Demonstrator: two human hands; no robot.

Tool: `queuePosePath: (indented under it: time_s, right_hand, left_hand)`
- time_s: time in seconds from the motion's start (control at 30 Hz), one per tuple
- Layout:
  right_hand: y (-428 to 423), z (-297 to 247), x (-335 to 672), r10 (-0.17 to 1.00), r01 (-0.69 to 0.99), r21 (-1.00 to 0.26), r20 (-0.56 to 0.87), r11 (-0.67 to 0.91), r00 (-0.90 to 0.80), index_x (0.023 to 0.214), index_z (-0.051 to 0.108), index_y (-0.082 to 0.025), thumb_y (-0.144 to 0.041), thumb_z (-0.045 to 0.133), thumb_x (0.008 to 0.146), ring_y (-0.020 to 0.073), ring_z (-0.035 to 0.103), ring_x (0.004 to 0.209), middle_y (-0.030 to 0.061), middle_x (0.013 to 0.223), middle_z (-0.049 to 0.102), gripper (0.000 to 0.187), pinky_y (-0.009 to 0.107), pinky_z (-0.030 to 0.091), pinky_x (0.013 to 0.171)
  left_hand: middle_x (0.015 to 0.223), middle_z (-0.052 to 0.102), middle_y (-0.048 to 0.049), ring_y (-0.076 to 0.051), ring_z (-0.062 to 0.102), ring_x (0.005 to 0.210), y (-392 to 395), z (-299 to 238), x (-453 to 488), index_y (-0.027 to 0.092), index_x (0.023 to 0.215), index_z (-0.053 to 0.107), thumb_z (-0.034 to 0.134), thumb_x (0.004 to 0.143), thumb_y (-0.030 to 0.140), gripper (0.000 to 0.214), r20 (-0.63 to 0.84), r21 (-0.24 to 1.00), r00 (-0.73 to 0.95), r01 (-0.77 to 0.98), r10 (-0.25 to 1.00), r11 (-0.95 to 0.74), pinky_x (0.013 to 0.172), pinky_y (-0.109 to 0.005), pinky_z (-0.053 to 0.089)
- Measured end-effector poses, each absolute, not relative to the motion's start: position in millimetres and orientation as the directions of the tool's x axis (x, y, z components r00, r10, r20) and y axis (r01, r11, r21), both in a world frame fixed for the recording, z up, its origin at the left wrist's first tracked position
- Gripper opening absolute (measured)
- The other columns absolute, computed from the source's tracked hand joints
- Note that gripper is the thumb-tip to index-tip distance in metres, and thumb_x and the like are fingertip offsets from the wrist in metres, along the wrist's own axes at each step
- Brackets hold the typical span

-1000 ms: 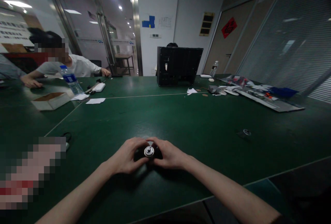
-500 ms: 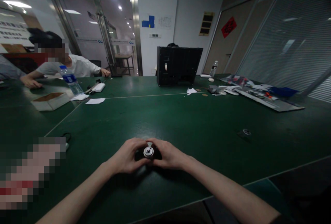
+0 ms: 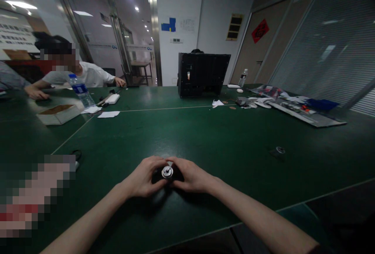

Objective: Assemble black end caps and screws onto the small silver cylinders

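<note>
A small round metal part [image 3: 167, 172] with a silver stepped top and a central stub faces up between my hands, near the front of the green table. It looks like a small motor, but its lower body is hidden in shadow. My left hand [image 3: 150, 176] curls round it from the left, thumb at the near side and fingers at the far side. From the right, my right hand [image 3: 187, 174] closes on it in the same way, its fingertips meeting those of the left. Off to the right lies a similar dark cylinder with a silver end [image 3: 280, 150].
On the green table [image 3: 140, 136] stand a black box-like case [image 3: 203, 75], a white open box [image 3: 58, 115], and a water bottle [image 3: 82, 90]. Papers and parts lie on a board [image 3: 307, 117] at right. A person [image 3: 88, 75] sits at far left.
Both hands stay nearly in place round the metal part. The part has shifted very slightly left between the fingers. Otherwise only a slight shift of the view shows.
</note>
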State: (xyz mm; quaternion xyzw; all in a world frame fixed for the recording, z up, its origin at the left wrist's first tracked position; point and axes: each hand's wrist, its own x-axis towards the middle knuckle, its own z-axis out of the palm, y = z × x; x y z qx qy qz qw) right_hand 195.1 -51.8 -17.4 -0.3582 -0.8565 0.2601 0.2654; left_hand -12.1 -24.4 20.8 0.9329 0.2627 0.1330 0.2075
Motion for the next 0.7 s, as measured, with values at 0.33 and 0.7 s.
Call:
queuePosePath:
  time_s: [0.33, 0.7]
  right_hand:
    - [-51.8, -18.4, 194.7, 0.758, 0.479, -0.64, 0.263, 0.6, -0.597, 0.131, 0.036, -0.018, -0.026, 0.066, 0.074, 0.023, 0.056, 0.104, 0.0107, 0.119, 0.058, 0.065, 0.035, 0.043, 0.089]
    - [-52.4, -17.5, 195.1, 0.757, 0.477, -0.643, 0.263, 0.6, -0.599, 0.132, 0.037, -0.019, -0.023, 0.066, 0.073, 0.0226, 0.056, 0.105, 0.0108, 0.119, 0.058, 0.066, 0.035, 0.043, 0.089]
  left_hand:
    - [0.099, 0.063, -0.0061, -0.022, 0.057, 0.089, -24.4, 19.0, -13.5, 0.017, 0.1, 0.058, 0.057, 0.079, 0.029, 0.025, 0.131, 0.453, 0.817, 0.455, 0.562, -0.767, 0.083, -0.033, 0.042]
    - [0.095, 0.063, -0.0058, -0.022, 0.057, 0.085, -23.7, 15.1, -14.8, 0.016, 0.098, 0.059, 0.057, 0.081, 0.033, 0.024, 0.14, 0.442, 0.808, 0.466, 0.572, -0.766, 0.08, -0.031, 0.042]
